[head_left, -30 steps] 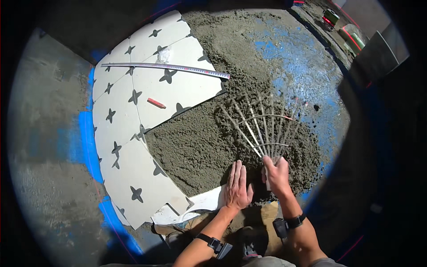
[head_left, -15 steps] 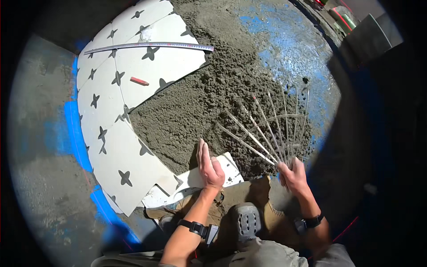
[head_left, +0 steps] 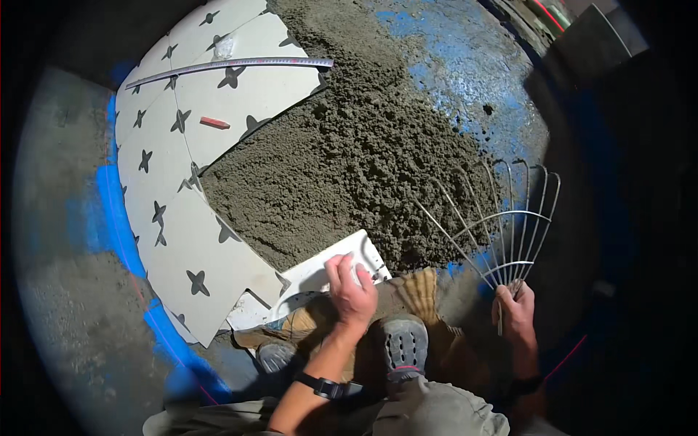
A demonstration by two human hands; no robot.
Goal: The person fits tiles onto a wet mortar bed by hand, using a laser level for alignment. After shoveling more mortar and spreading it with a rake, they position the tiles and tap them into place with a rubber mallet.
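Observation:
My right hand (head_left: 518, 305) is closed on the handle of a metal fan rake (head_left: 502, 216), whose tines fan out at the right edge of the damp grey mortar (head_left: 283, 192). My left hand (head_left: 352, 291) is over a white board (head_left: 305, 280) along the mortar's lower edge, fingers bent and apart, with nothing visible in them. To the left, white tiles (head_left: 185, 247) with dark star shapes border the mortar. A long measuring rule (head_left: 240, 62) and a small red stick (head_left: 214, 123) lie on the tiles, with a small whitish lump (head_left: 223, 49) above the rule.
A blue-patched rough floor (head_left: 465, 51) lies beyond the mortar. Grey walls (head_left: 65, 189) with blue bands rise at the left. A dark panel (head_left: 596, 36) stands at the upper right. My shoe (head_left: 403, 349) rests on a tan, crumpled sheet (head_left: 418, 291) at the bottom.
The rake has moved right and down, away from the middle of the pile, still in my right hand. My left hand has shifted left and down from the mortar, its straight fingers now bent.

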